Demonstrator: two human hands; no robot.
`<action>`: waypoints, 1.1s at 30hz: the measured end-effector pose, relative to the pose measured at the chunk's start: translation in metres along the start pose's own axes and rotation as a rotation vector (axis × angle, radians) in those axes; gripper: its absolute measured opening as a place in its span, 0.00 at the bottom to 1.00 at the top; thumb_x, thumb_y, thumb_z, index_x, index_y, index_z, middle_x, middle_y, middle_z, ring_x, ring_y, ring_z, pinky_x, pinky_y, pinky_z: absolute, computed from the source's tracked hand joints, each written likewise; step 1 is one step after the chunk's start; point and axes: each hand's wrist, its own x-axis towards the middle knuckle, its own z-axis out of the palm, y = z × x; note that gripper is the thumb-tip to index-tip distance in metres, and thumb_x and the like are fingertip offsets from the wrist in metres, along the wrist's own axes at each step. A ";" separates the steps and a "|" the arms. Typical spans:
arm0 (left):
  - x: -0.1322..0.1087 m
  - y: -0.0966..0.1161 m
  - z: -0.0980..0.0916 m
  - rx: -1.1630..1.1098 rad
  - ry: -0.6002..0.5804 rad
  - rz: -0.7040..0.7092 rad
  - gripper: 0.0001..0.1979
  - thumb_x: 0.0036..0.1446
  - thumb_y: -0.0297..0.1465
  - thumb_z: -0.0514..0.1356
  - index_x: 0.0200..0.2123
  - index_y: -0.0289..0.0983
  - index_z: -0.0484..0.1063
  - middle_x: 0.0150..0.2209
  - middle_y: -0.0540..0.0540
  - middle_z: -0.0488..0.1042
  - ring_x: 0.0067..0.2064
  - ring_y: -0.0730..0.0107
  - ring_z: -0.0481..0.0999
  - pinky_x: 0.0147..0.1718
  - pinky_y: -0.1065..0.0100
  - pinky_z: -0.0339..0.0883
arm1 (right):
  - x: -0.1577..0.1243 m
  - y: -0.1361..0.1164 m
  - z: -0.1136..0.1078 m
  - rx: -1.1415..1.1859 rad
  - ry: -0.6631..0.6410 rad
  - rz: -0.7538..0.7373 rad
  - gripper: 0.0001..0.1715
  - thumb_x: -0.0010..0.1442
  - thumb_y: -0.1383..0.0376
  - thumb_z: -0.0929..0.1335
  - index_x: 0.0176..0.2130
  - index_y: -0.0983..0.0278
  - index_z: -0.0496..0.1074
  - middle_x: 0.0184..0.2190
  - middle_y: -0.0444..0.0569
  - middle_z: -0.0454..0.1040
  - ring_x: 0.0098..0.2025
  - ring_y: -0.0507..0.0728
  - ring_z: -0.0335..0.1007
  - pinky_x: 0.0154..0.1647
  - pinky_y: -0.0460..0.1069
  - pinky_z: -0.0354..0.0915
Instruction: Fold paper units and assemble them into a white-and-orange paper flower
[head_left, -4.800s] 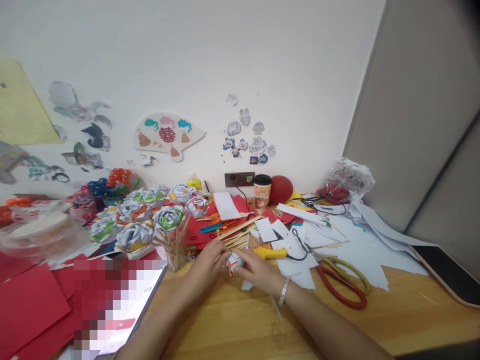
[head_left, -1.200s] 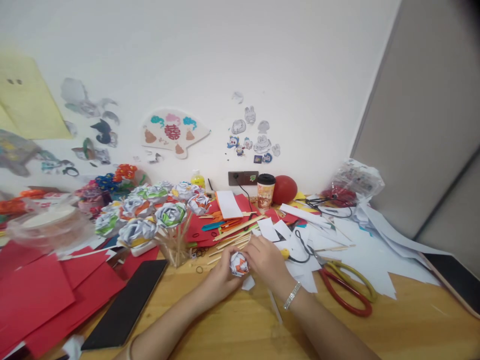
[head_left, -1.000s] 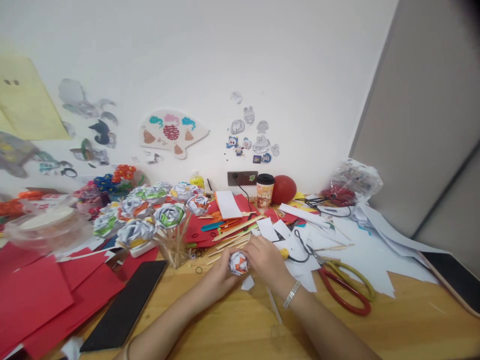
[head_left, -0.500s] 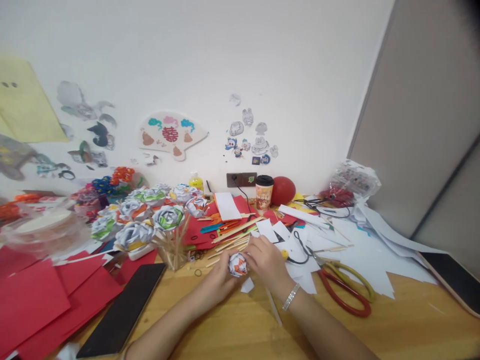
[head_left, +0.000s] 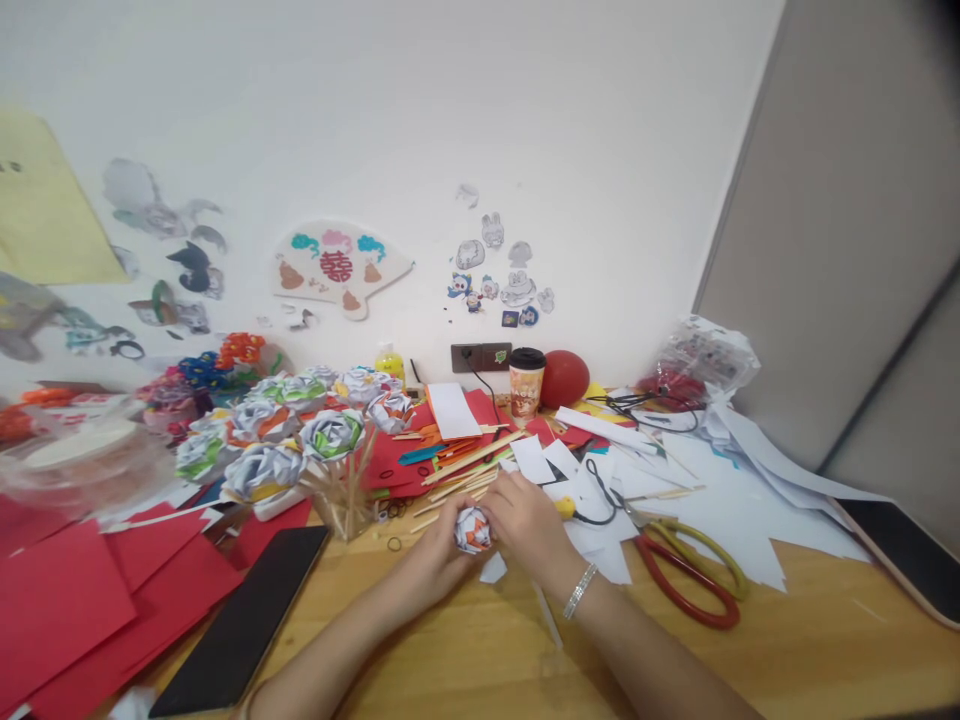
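Observation:
A small white-and-orange paper flower (head_left: 472,531) is between my hands above the middle of the table. My left hand (head_left: 437,552) curls round its left side and underside. My right hand (head_left: 529,522) has its fingers closed at the flower's right edge; the fingertips are partly hidden. Under my right wrist a thin pale stick (head_left: 547,616) lies on the wood, and a white paper scrap (head_left: 493,569) is just below the flower. To the left, several finished-looking paper roses (head_left: 332,436) stand on sticks in a clear holder (head_left: 339,505).
Scissors (head_left: 688,575) with red and yellow handles lie on the right beside white paper sheets (head_left: 727,515). Wooden sticks (head_left: 469,480) and a lidded paper cup (head_left: 526,385) are farther back. On the left are red paper sheets (head_left: 67,610) and a flat black slab (head_left: 244,620).
The view has shifted very slightly. Both hands stay around the paper flower, with only a small shift of the right hand's fingers at its edge.

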 end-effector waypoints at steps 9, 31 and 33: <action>0.001 0.007 -0.005 -0.011 -0.044 0.014 0.18 0.50 0.27 0.56 0.46 0.38 0.57 0.42 0.44 0.69 0.41 0.64 0.69 0.41 0.64 0.65 | 0.003 0.004 -0.014 0.348 -0.065 0.117 0.06 0.59 0.69 0.64 0.29 0.64 0.66 0.30 0.46 0.68 0.36 0.55 0.61 0.36 0.48 0.59; -0.002 -0.003 -0.002 0.033 -0.047 -0.004 0.19 0.51 0.28 0.56 0.47 0.38 0.55 0.41 0.44 0.69 0.39 0.65 0.69 0.39 0.65 0.66 | 0.000 0.008 0.000 0.031 -0.040 -0.150 0.09 0.59 0.71 0.62 0.29 0.66 0.69 0.27 0.49 0.68 0.34 0.56 0.59 0.34 0.50 0.57; -0.003 -0.002 -0.002 0.032 -0.047 -0.009 0.19 0.51 0.28 0.56 0.47 0.38 0.55 0.40 0.44 0.69 0.39 0.65 0.69 0.38 0.65 0.65 | 0.000 0.007 -0.001 0.039 -0.049 -0.159 0.09 0.59 0.71 0.62 0.30 0.66 0.70 0.27 0.49 0.69 0.34 0.56 0.60 0.35 0.50 0.58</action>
